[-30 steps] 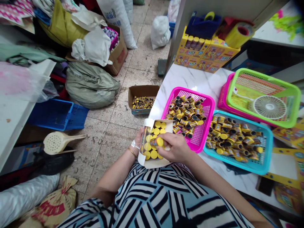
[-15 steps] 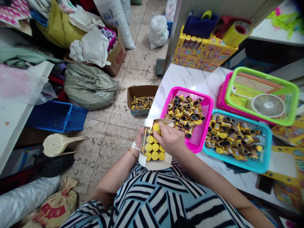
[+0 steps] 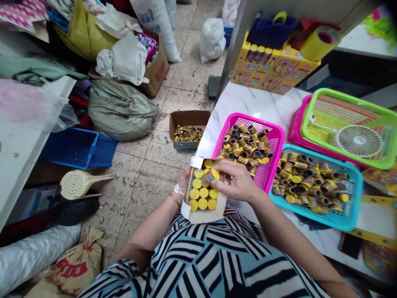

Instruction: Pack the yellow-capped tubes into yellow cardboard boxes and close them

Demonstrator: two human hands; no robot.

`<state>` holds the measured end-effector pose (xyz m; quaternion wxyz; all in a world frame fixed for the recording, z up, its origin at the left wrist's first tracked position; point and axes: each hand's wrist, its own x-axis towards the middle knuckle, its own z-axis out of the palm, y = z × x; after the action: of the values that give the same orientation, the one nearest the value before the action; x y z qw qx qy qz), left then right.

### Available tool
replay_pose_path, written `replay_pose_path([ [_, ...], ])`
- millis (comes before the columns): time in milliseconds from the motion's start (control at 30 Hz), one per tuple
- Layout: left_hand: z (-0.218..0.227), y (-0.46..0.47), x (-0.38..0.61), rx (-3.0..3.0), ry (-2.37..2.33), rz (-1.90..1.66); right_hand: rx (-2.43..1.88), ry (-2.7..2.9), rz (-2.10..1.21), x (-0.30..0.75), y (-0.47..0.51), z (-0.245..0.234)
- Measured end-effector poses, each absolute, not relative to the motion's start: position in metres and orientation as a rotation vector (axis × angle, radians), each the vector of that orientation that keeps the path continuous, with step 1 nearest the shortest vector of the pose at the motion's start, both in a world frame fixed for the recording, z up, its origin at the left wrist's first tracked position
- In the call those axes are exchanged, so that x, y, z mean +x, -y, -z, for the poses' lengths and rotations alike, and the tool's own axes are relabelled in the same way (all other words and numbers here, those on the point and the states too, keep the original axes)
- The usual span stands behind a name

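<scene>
A small open carton (image 3: 204,214) with a clear window on its left side is held against my striped shirt. Inside stand rows of small cylinders (image 3: 202,203), yellow ends facing up. My left hand (image 3: 183,182) grips the carton from its left side; most of its fingers are hidden behind it. Over the carton's upper right part, my right hand (image 3: 237,180) pinches one tilted yellow-capped cylinder (image 3: 211,177). Just beyond that hand, a pink basket (image 3: 281,145) holds a heap of similar cylinders, some showing black ends.
A blue basket (image 3: 356,207) of cylinders stands right of the pink one. Behind it sit a green basket (image 3: 387,120) with a white fan (image 3: 359,140), stacked yellow boxes (image 3: 273,68) and a tape dispenser (image 3: 271,31). A cardboard box (image 3: 189,117) of cylinders stands on the floor.
My right hand has drawn up and to the right from inside the carton, and a tilted cylinder now shows in its fingers. The surroundings have shifted slightly rightward in view.
</scene>
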<state>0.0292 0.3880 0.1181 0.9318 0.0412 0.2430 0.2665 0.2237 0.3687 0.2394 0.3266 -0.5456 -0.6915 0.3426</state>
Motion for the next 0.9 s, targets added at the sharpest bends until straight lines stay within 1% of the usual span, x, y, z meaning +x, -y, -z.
replay_pose_path([
  [100,-0.117,-0.388,0.028,0.087,-0.504,-0.555,-1.371,1.995,-1.013,0.22,-0.357,-0.244],
  [200,-0.116,-0.388,0.029,0.089,-0.497,-0.552,-1.464,2.233,-0.992,0.21,-0.344,-0.248],
  [300,-0.114,-0.389,0.03,0.099,-0.486,-0.528,-1.393,2.317,-0.969,0.202,-0.336,-0.248],
  [400,-0.115,-0.391,0.031,0.117,-0.5,-0.539,-1.347,2.144,-0.849,0.202,-0.338,-0.242],
  [500,-0.12,-0.391,0.033,0.126,-0.505,-0.549,-1.602,1.894,-0.524,0.205,-0.348,-0.231],
  [567,-0.126,-0.39,0.035,0.124,-0.5,-0.546,-1.79,1.838,-0.358,0.203,-0.355,-0.222],
  [633,-0.131,-0.39,0.037,0.115,-0.497,-0.531,-1.92,1.913,-0.319,0.199,-0.361,-0.215],
  [733,-0.134,-0.391,0.038,0.088,-0.495,-0.505,-2.003,1.962,-0.375,0.195,-0.361,-0.211],
  [833,-0.128,-0.391,0.035,0.053,-0.503,-0.489,-1.918,1.821,-0.358,0.198,-0.352,-0.214],
  [900,-0.121,-0.39,0.031,0.03,-0.543,-0.5,-1.799,1.824,-0.339,0.199,-0.344,-0.218],
])
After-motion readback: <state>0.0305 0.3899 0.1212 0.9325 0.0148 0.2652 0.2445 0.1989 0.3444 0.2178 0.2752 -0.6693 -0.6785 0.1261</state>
